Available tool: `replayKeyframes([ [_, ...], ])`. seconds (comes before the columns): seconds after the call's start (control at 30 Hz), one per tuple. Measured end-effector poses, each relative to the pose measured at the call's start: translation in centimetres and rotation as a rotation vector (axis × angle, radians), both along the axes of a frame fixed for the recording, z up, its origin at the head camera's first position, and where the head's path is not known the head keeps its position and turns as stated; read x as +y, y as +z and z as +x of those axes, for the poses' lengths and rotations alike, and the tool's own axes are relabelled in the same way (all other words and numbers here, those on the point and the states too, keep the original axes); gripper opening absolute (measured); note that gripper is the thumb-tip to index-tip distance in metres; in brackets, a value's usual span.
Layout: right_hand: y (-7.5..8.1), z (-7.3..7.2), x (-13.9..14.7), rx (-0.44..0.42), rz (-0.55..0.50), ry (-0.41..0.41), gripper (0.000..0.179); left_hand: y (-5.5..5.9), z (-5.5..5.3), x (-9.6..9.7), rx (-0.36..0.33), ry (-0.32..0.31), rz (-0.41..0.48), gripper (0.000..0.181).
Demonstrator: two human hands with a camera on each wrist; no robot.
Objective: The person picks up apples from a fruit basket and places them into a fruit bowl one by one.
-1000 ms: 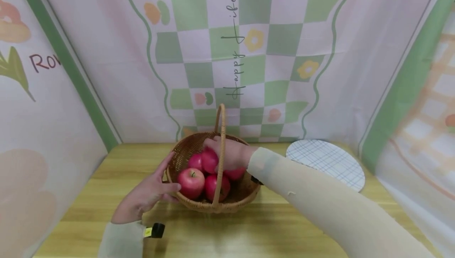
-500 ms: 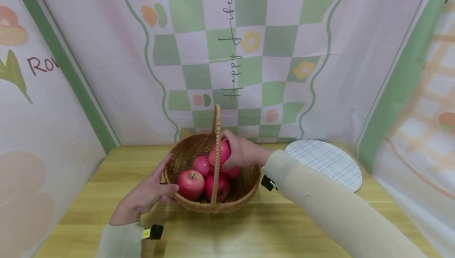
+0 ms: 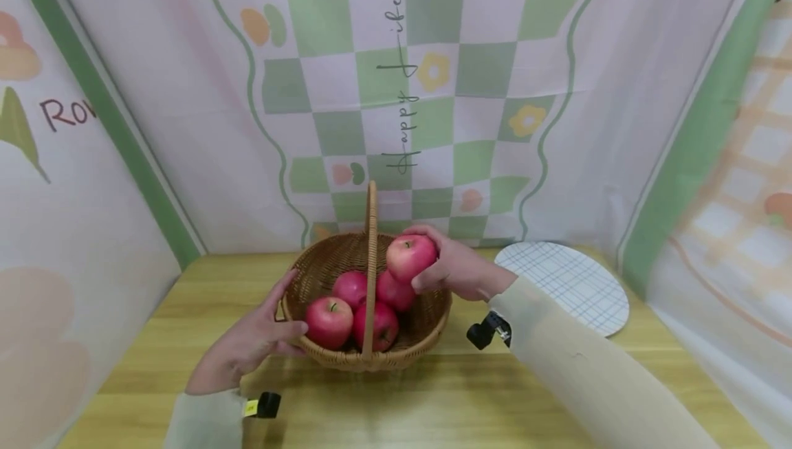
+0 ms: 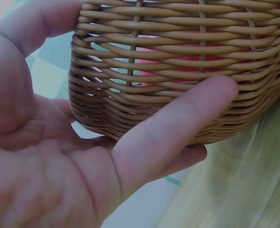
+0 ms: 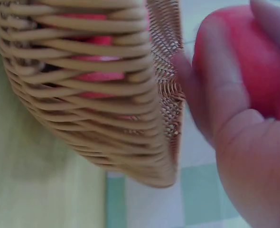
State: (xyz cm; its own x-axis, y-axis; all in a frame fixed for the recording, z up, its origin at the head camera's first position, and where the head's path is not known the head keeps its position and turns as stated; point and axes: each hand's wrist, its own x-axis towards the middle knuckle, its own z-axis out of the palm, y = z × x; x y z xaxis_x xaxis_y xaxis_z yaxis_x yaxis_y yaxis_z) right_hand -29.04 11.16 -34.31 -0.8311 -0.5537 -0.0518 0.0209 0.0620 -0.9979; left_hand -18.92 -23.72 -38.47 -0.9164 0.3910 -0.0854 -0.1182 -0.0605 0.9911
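Observation:
A brown wicker basket [image 3: 427, 348] with a tall arched handle [image 3: 371, 256] stands on the wooden table. Inside it lie several red apples [image 3: 329, 322]. My right hand [image 3: 460, 267] holds another red apple [image 3: 410, 256] between thumb and fingers, over the basket's right back part and right of the handle. In the right wrist view this apple [image 5: 254, 61] sits in the hand, out past the basket rim. My left hand [image 3: 256, 335] rests against the basket's left side, fingers spread. The left wrist view shows its thumb [image 4: 178, 123] lying straight along the outer weave.
A white oval mat [image 3: 563, 284] with a blue grid pattern lies at the table's back right. Behind the table [image 3: 421, 411] hangs a green-and-white checked cloth [image 3: 433, 9], and printed cloths hang at both sides.
My right hand has lifted one apple from among the others and brought it rightward past the handle. The left hand stays against the basket's side.

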Motion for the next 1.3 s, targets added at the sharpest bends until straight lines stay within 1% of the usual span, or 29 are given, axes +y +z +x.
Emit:
replayKeyframes([
  [0.07, -0.3, 0.0, 0.8, -0.046, -0.081, -0.027, 0.093, 0.0, 0.0, -0.1, -0.002, -0.009, 0.009, 0.108],
  [0.13, -0.5, -0.1, 1.7, -0.084, -0.196, -0.045, 0.091, 0.0, 0.0, -0.1, -0.007, -0.009, 0.013, 0.108],
  [0.23, -0.8, -0.5, 3.5, -0.128, -0.418, -0.046, 0.081, -0.2, -0.1, -0.3, -0.004, -0.007, 0.011, 0.108],
  [0.3, -1.1, -0.8, 4.7, -0.151, -0.530, -0.058, 0.072, -0.4, -0.2, -0.5, -0.004, -0.009, 0.010, 0.108],
  [0.37, -1.3, -1.2, 6.0, -0.159, -0.591, -0.089, 0.064, -0.6, -0.3, -0.6, -0.001, -0.011, 0.013, 0.108],
  [0.43, -1.7, -1.8, 7.3, -0.177, -0.607, -0.155, 0.066, -0.7, -0.3, -0.7, -0.001, -0.011, 0.019, 0.109],
  [0.6, -2.7, -3.5, 11.9, -0.251, -0.603, -0.336, 0.076, -0.8, -0.3, -0.9, 0.004, -0.004, 0.031, 0.109],
  [0.7, -3.6, -4.4, 15.1, -0.282, -0.595, -0.414, 0.067, -0.8, -0.2, -0.9, 0.002, -0.003, 0.032, 0.109],
  [0.83, -5.0, -5.2, 19.2, -0.320, -0.564, -0.514, 0.055, -0.9, -0.2, -0.9, -0.007, -0.013, 0.040, 0.109],
  [0.93, -5.9, -5.5, 21.5, -0.339, -0.495, -0.575, 0.055, -0.8, -0.3, -0.9, -0.013, -0.020, 0.047, 0.109],
  [1.03, -6.5, -5.8, 22.9, -0.320, -0.375, -0.611, 0.070, -0.8, -0.4, -0.9, -0.016, -0.024, 0.049, 0.109],
  [1.13, -6.9, -6.3, 23.5, -0.266, -0.233, -0.626, 0.087, -0.8, -0.5, -0.9, -0.018, -0.024, 0.045, 0.110],
  [1.17, -7.1, -6.4, 23.6, -0.242, -0.187, -0.631, 0.090, -0.9, -0.5, -0.9, -0.017, -0.025, 0.045, 0.109],
  [1.23, -7.4, -6.7, 23.7, -0.204, -0.127, -0.634, 0.092, -1.0, -0.6, -0.9, -0.015, -0.025, 0.047, 0.109],
  [1.3, -7.9, -6.9, 23.9, -0.158, -0.082, -0.629, 0.087, -1.0, -0.6, -0.9, -0.012, -0.029, 0.054, 0.109],
])
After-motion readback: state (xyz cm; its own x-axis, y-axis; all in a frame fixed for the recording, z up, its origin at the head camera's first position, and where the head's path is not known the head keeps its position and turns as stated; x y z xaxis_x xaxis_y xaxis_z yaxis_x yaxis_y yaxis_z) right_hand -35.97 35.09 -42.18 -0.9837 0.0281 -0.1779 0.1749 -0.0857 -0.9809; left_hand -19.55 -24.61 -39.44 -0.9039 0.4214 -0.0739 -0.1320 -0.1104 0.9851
